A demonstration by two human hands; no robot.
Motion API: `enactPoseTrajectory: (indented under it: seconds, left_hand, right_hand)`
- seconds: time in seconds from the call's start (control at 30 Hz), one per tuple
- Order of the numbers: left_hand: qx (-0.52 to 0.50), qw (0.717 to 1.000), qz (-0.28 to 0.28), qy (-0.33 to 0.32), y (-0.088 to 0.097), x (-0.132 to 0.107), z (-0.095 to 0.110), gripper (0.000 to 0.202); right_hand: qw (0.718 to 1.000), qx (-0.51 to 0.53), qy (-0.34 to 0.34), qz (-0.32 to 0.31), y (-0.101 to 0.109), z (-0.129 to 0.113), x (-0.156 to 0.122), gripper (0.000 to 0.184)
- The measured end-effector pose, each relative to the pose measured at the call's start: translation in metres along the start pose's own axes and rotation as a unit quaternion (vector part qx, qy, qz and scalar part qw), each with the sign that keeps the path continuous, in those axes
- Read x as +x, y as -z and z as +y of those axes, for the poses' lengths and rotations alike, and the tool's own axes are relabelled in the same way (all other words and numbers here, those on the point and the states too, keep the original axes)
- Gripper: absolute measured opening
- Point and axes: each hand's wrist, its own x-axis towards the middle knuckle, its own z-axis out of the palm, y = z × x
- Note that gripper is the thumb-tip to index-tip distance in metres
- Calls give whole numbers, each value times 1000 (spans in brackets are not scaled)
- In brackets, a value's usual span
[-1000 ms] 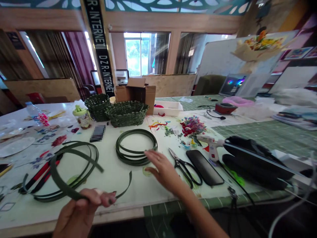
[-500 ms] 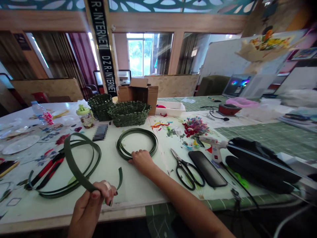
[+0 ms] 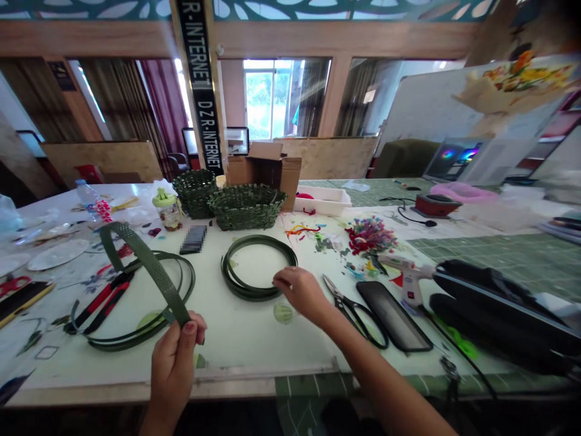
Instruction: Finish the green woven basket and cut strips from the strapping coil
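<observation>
Left-hand fingers (image 3: 175, 345) grip a green plastic strap (image 3: 147, 263), which could slip if pinched loosely; empty, open right-hand fingers (image 3: 290, 280) hover beside a coiled strap (image 3: 259, 237)

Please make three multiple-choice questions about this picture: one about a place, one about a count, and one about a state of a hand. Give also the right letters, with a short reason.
1. Where do the woven baskets stand?
A. On the table, in front of the cardboard box
B. Inside the box
C. On the floor

2. How many woven baskets are in view?
A. One
B. Four
C. Two

3. What does the left hand do?
A. It cuts with scissors
B. It grips a dark green strip
C. It lies flat on the table

1: A, they stand on the tabletop at the box's front.
2: C, two stand side by side.
3: B, its fingers close on the strip's lower end.
</observation>
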Motion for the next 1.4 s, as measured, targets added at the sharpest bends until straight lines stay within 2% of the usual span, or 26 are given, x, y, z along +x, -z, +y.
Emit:
enactPoseTrajectory:
  seconds: [0.07,0.2,0.37,0.47,0.53,0.63,0.7,0.73,0.8,0.87,0.93,1.0,1.07,1.13,1.2,1.27,1.33,1.4]
  left_hand:
    - [17,1000,0,-11,-5,1,-1,30]
    - [24,1000,15,-11,-8,-4,7,31]
    - [-27,999,14,-35,8,-6,11,27]
    - [-98,994,-4,-56,21,-1,5,24]
    - [-148,987,-17,-54,27,4,2,25]
    - [-224,971,-67,-45,32,14,5,26]
    - [-274,954,-113,-46,32,21,9,28]
    - [-301,944,-130,-45,31,25,12,30]
    - [-354,922,-150,-40,25,30,16,32]
    - [-371,914,-158,-45,15,32,17,31]
    - [-301,934,-180,-70,1,29,14,26]
    - [-155,960,-209,-106,-14,25,5,19]
    - [-15,963,-225,-151,-30,21,-9,19]
    - [71,950,-227,-200,-43,22,-23,22]
    - [114,942,-210,-237,-56,27,-34,23]
    - [140,940,-179,-256,-68,37,-39,23]
    - [161,937,-160,-265,-80,47,-40,22]
    - [193,930,-175,-259,-89,54,-43,22]
  right_hand:
    - [998,-4,67,-22,-9,-16,-4,10]
    - [974,-115,183,-64,-36,-51,12,11]
    - [970,-145,182,-69,-64,-71,50,15]
    - [978,-136,144,-60,-68,-75,58,16]
    - [986,-123,99,-42,-60,-76,55,16]
    - [995,-103,15,-2,-35,-72,38,17]
    - [998,-31,-41,34,-13,-62,22,19]
    - [995,45,-68,63,-2,-55,14,19]
    - [966,204,-96,129,18,-39,-1,20]
    - [927,307,-104,189,33,-24,-11,23]
    - [897,364,-106,227,45,-12,-14,23]
    - [870,418,-99,242,51,-7,-12,22]
    - [844,478,-82,230,55,-8,-7,21]
    - [827,523,-63,195,57,-12,-1,21]
    - [833,527,-52,157,58,-19,5,24]
    - [853,501,-46,140,59,-24,10,26]
    - [866,477,-46,146,58,-26,16,27]
    - [870,465,-54,155,57,-21,22,27]
